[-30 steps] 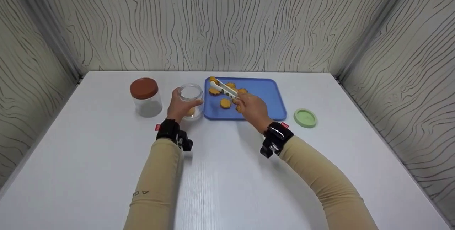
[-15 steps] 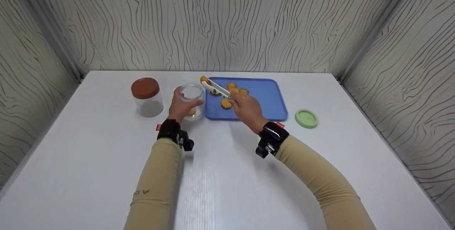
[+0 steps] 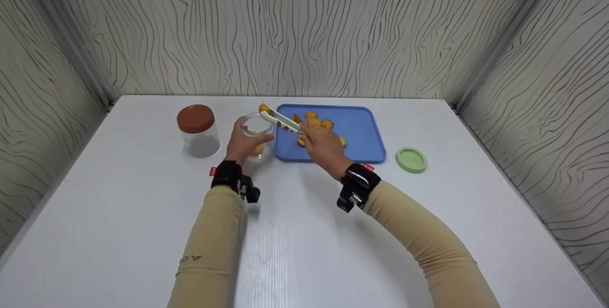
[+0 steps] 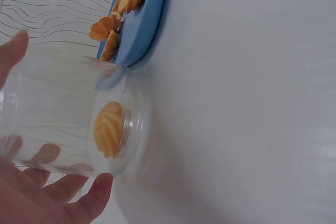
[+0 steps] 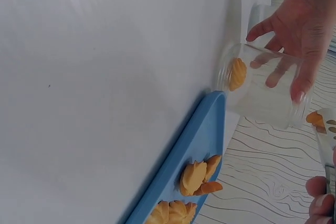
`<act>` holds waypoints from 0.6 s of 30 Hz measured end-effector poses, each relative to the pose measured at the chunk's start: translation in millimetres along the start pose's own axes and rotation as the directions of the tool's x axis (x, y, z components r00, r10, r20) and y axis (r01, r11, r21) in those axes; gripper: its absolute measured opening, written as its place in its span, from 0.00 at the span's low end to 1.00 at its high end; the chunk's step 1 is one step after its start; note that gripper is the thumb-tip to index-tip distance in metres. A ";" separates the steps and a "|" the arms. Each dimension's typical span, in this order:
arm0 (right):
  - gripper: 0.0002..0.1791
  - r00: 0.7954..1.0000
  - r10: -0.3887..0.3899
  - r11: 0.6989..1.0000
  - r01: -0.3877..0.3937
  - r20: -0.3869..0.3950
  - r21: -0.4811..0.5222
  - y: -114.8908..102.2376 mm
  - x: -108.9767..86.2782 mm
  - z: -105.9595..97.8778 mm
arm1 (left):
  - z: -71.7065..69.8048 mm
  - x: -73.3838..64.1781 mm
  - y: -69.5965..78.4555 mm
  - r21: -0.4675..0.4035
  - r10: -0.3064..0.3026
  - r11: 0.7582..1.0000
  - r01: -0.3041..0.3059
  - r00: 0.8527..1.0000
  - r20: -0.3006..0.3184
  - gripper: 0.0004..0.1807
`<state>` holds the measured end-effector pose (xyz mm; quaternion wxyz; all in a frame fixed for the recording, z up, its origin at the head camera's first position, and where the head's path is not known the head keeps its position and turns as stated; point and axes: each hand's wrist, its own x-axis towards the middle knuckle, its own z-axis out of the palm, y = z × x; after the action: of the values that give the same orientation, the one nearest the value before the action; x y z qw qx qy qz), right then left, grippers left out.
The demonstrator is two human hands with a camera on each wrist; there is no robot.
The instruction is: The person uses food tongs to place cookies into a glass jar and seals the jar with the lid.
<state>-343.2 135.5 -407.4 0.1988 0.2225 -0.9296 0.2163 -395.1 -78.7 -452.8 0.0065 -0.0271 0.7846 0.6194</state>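
My left hand grips a clear, lidless jar, fingers and thumb round its sides. One swirled, piped cookie lies on the jar's bottom. In the head view my right hand holds white patterned tongs. Pinched at their tip is another cookie, at the jar's mouth; in the right wrist view it appears just outside the rim. Several golden cookies lie on the blue tray to the right of the jar, partly hidden by my right hand.
A second clear jar with a brown lid stands left of my left hand. A round green lid lies right of the tray. The white table meets a wood-patterned wall behind.
My right hand has carried the tongs and their cookie leftward, from over the tray to the jar's mouth. The left hand and the jar have stayed almost in place.
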 end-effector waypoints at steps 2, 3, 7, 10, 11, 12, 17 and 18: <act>0.19 1.000 0.000 1.000 0.000 0.011 0.009 -0.7 0.5 0.9 | 0.7 1.1 -0.9 -0.011 0.001 1.000 -0.001 1.000 0.001 0.54; 0.20 1.000 0.005 1.000 -0.006 0.020 0.018 -0.9 0.6 1.3 | 1.0 1.5 -1.1 -0.011 -0.003 1.000 0.004 1.000 0.003 0.54; 0.23 0.998 0.031 0.999 -0.033 0.050 0.042 0.2 -0.4 1.8 | 1.5 1.7 -0.5 -0.007 -0.012 1.000 0.012 1.000 0.008 0.54; 0.23 0.998 0.046 0.998 -0.048 0.045 0.038 2.8 -1.9 0.9 | 1.0 -0.4 2.1 0.005 -0.026 1.000 0.026 1.000 0.008 0.54; 0.23 0.998 0.055 0.998 -0.056 0.043 0.039 3.9 -2.5 0.4 | 0.7 -1.2 3.5 0.012 -0.028 1.000 0.028 1.000 0.008 0.54; 0.23 0.997 0.061 0.997 -0.063 0.040 0.038 4.8 -3.1 -0.4 | 0.5 -2.0 4.5 0.021 -0.028 0.999 0.028 1.000 0.007 0.54; 0.23 0.994 0.093 0.995 -0.095 0.060 0.022 9.4 -5.3 -2.8 | 0.1 -4.2 7.4 0.036 -0.025 0.999 0.025 1.000 0.004 0.54; 0.23 0.993 0.096 0.995 -0.097 0.066 0.016 10.1 -5.7 -3.2 | 0.3 -4.2 7.3 0.037 -0.030 0.999 0.030 1.000 0.002 0.54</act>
<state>-342.7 147.1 -410.6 0.1554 0.1863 -0.9432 0.2272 -391.3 -76.6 -445.6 0.0172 -0.0380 0.7953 0.6048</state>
